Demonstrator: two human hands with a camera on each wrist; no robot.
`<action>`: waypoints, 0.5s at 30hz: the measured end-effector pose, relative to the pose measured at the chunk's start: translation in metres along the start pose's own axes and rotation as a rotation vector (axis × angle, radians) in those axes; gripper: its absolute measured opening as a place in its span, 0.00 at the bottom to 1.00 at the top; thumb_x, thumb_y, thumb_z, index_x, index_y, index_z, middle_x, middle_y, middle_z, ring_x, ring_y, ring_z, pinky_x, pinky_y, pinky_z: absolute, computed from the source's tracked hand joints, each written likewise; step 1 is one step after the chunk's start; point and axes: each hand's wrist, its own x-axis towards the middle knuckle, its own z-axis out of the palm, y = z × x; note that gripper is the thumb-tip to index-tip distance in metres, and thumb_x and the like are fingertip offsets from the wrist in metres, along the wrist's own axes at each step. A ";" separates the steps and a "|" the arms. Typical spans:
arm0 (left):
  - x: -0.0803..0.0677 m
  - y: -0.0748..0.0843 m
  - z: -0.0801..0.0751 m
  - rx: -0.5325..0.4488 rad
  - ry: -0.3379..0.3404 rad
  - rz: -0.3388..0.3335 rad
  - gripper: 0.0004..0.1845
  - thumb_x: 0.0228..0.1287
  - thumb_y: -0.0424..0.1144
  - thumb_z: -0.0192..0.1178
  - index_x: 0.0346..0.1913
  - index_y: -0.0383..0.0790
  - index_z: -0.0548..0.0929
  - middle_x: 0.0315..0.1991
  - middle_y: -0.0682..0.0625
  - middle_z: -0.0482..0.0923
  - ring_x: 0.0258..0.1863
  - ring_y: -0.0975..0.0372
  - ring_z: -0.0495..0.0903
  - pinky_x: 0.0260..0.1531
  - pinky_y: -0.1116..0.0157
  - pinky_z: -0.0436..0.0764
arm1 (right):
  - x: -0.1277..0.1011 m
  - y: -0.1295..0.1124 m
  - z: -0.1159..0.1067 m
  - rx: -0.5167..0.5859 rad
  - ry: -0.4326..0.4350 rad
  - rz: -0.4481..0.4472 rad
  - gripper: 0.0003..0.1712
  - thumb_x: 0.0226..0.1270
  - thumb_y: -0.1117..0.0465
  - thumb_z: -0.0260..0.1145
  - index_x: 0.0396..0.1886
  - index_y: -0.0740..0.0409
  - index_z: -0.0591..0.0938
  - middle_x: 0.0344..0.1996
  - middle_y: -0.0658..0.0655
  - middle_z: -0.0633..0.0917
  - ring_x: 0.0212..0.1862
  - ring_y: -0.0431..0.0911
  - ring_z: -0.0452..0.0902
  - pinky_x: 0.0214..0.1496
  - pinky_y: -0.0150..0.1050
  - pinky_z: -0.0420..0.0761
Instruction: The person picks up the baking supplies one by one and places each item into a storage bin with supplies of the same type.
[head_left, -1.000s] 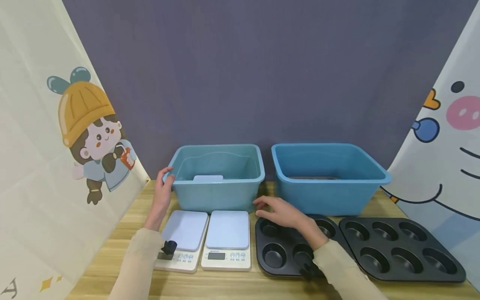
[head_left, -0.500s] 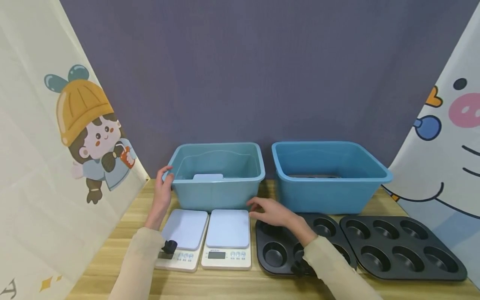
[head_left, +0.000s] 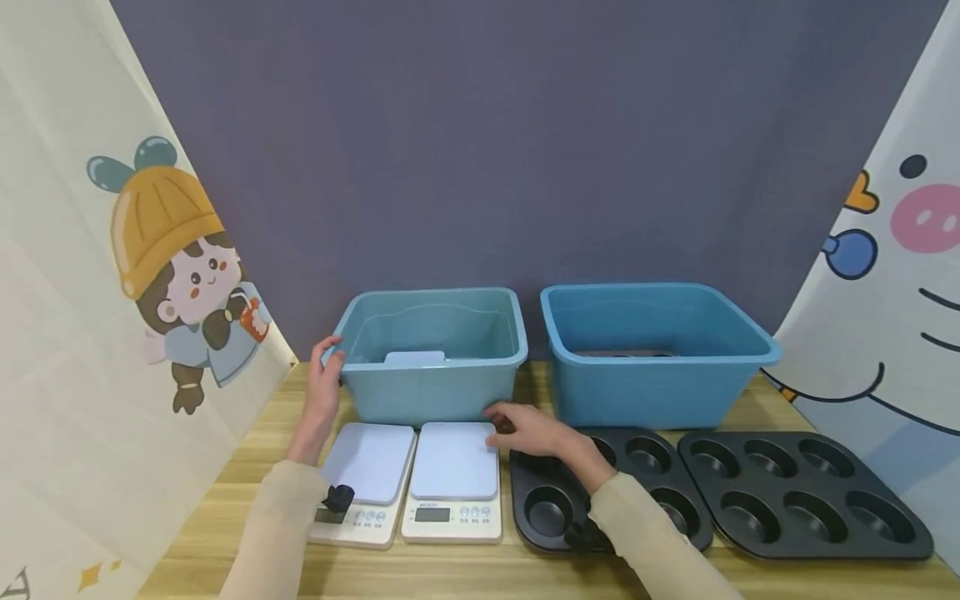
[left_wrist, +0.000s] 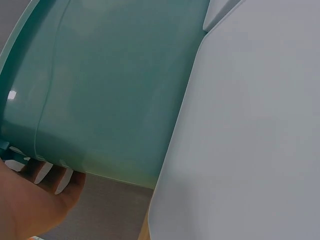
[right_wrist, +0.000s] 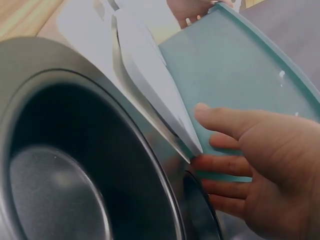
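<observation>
Left hand (head_left: 324, 392) grips the teal plastic tub's (head_left: 435, 392) rim; open right hand (head_left: 528, 429) reaching the white scale (head_left: 455, 479) could nudge it askew.

on my desk (head_left: 225, 500) there were two blue tubs (head_left: 435, 392) (head_left: 652, 392), two white kitchen scales (head_left: 369, 467) (head_left: 454, 467) and two black muffin trays (head_left: 558, 517) (head_left: 802, 500), each tray with six cups.

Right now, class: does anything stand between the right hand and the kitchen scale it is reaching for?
Nothing visible does. The right hand is already at the far right corner of the right scale, just in front of the teal bin.
</observation>
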 end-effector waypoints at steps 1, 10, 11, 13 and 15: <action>-0.001 0.000 0.001 -0.004 0.002 0.007 0.23 0.74 0.38 0.43 0.68 0.33 0.64 0.70 0.40 0.61 0.50 0.66 0.64 0.50 0.70 0.63 | 0.000 0.000 0.001 -0.010 0.000 -0.001 0.29 0.67 0.49 0.67 0.63 0.59 0.76 0.55 0.59 0.83 0.58 0.53 0.79 0.60 0.51 0.77; -0.002 0.005 0.003 -0.030 0.013 0.037 0.23 0.74 0.35 0.43 0.67 0.29 0.64 0.65 0.38 0.63 0.48 0.67 0.64 0.48 0.74 0.64 | 0.003 -0.002 0.004 -0.076 -0.010 -0.021 0.30 0.61 0.49 0.73 0.57 0.61 0.82 0.50 0.58 0.83 0.52 0.50 0.78 0.58 0.49 0.76; -0.002 0.005 0.002 -0.030 0.013 0.038 0.23 0.74 0.35 0.42 0.67 0.29 0.64 0.65 0.37 0.63 0.48 0.67 0.64 0.48 0.74 0.64 | 0.002 -0.003 0.004 -0.073 -0.012 -0.010 0.30 0.60 0.48 0.73 0.56 0.61 0.82 0.51 0.58 0.83 0.52 0.50 0.78 0.58 0.49 0.76; -0.002 0.004 0.003 -0.029 0.014 0.035 0.23 0.74 0.35 0.43 0.67 0.29 0.64 0.66 0.37 0.63 0.49 0.68 0.64 0.48 0.75 0.64 | 0.003 -0.002 0.005 -0.065 -0.018 0.014 0.30 0.59 0.47 0.73 0.56 0.60 0.83 0.52 0.58 0.82 0.54 0.50 0.77 0.59 0.49 0.75; -0.002 0.003 0.003 -0.027 0.018 0.030 0.23 0.74 0.36 0.43 0.67 0.30 0.64 0.67 0.38 0.62 0.49 0.68 0.64 0.49 0.75 0.63 | 0.003 -0.001 0.005 -0.060 -0.025 0.028 0.30 0.58 0.46 0.74 0.55 0.59 0.83 0.51 0.57 0.82 0.53 0.49 0.77 0.59 0.48 0.75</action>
